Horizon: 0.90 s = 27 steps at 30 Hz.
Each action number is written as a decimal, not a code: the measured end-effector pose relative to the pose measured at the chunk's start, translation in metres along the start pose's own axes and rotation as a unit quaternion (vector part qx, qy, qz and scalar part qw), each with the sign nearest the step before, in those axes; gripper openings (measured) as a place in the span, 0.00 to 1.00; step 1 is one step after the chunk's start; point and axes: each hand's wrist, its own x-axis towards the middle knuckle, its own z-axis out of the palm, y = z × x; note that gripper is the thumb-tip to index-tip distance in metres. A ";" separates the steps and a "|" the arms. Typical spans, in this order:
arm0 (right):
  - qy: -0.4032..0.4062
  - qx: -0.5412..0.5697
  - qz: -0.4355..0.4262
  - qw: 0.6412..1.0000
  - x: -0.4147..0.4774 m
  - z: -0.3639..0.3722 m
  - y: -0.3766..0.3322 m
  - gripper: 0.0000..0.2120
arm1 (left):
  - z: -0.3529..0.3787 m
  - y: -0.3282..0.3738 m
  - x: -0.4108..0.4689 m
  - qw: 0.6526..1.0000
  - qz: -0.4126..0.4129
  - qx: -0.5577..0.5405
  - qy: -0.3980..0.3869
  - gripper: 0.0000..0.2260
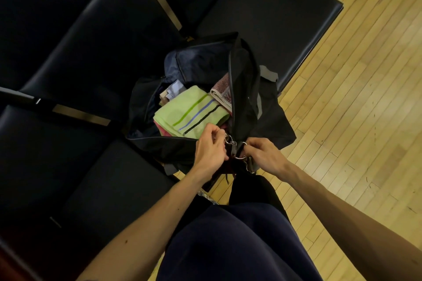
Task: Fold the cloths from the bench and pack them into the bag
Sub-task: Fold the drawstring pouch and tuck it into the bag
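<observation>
A black bag (271, 118) lies open on the dark bench (75, 57) near its front edge. Inside it a folded light-green cloth with striped bands (182, 114) sits on top, a brown-and-white folded cloth (222, 93) is beside it at the right, and a pink cloth edge (159, 129) shows beneath. My left hand (211, 150) pinches a metal zipper ring (229, 138) at the bag's near end. My right hand (262, 155) grips the bag's end by another metal ring (242, 157). The two hands are close together.
The bench has several black padded seats with metal gaps between them. A light wooden floor (354, 121) lies to the right. My dark-trousered legs (228, 242) stand right below the bag.
</observation>
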 end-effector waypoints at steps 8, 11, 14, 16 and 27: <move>-0.001 -0.007 0.055 0.998 -0.008 -0.005 0.017 0.09 | -0.050 0.013 0.041 0.979 0.098 0.167 0.061 0.07; 0.149 -0.198 -0.039 0.968 -0.006 0.001 0.017 0.10 | -0.052 0.014 0.036 0.970 0.145 0.189 0.035 0.08; 0.242 -0.309 -0.177 0.903 0.006 0.011 -0.003 0.17 | -0.060 0.014 0.036 0.964 0.167 0.203 0.043 0.08; 0.214 -0.346 -0.204 0.891 0.018 0.013 -0.019 0.18 | -0.066 0.013 0.036 0.962 0.175 0.203 0.054 0.08; 0.097 -0.578 -0.200 0.785 0.040 0.046 -0.063 0.07 | -0.084 0.008 0.044 0.952 0.233 0.195 0.032 0.08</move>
